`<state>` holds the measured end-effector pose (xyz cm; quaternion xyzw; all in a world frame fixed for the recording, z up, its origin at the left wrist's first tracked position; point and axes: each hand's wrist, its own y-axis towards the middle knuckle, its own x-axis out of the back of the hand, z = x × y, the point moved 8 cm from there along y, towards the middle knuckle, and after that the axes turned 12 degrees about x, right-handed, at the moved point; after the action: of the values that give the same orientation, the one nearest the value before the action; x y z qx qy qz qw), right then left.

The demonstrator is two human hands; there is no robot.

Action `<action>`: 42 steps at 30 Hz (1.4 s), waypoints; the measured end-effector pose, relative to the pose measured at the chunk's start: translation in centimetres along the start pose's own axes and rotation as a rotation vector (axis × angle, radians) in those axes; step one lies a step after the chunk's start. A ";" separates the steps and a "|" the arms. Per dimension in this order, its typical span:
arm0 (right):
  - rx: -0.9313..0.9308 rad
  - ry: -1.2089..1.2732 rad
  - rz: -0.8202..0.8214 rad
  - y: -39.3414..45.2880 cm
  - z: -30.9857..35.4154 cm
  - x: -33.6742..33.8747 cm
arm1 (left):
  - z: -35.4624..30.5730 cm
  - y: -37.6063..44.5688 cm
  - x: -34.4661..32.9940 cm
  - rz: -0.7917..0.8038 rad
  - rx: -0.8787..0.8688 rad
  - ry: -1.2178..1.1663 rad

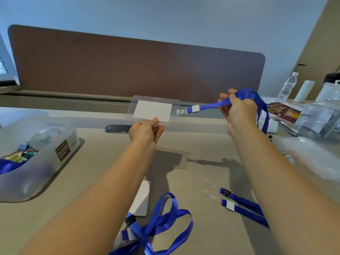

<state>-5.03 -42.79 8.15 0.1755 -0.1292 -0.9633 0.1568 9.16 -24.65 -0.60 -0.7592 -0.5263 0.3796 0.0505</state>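
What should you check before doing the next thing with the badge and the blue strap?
1. White card sits inside the clear badge holder: ok.
2. Left hand pinches the holder's bottom edge: ok.
3. Right hand grips the blue lanyard: ok.
4. Lanyard's clear clip reaches the holder: ok.
5. Clip snapped fully shut: cannot tell.

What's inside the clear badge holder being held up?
A plain white card sits inside the clear badge holder. The left hand pinches the lower edge, hiding that bit; the card's other face is unseen.
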 end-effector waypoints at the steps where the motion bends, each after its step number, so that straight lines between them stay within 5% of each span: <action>1: -0.076 -0.013 0.014 -0.4 -2.1 -0.3 | 0.1 0.9 1.1 -0.029 0.002 -0.006; 8: -0.583 -0.107 0.175 -5.5 -15.4 -2.0 | 0.1 6.2 9.2 -0.274 -0.011 0.113; 16: -0.728 -0.007 0.153 -7.7 -18.9 -2.9 | 0.9 8.0 12.0 -0.315 0.039 0.157; 22: -0.565 -0.329 0.343 -8.2 -18.0 -2.4 | 1.3 6.3 11.9 -0.219 0.166 0.417; 26: -0.377 -0.717 0.536 -9.8 -15.4 -2.6 | 0.2 3.9 12.8 -0.282 0.068 0.807; 34: -0.065 -0.824 0.876 -17.3 -10.1 -4.7 | 0.4 -4.9 14.3 -0.039 -0.130 1.549; 42: 0.069 -1.019 1.068 -24.4 -9.0 -4.3 | 3.0 -9.2 18.8 -0.046 -0.053 1.786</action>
<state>-4.09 -20.66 -6.11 -0.3755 -0.2838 -0.7134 0.5191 3.28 -5.82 -8.15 -0.7618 -0.3143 -0.3666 0.4318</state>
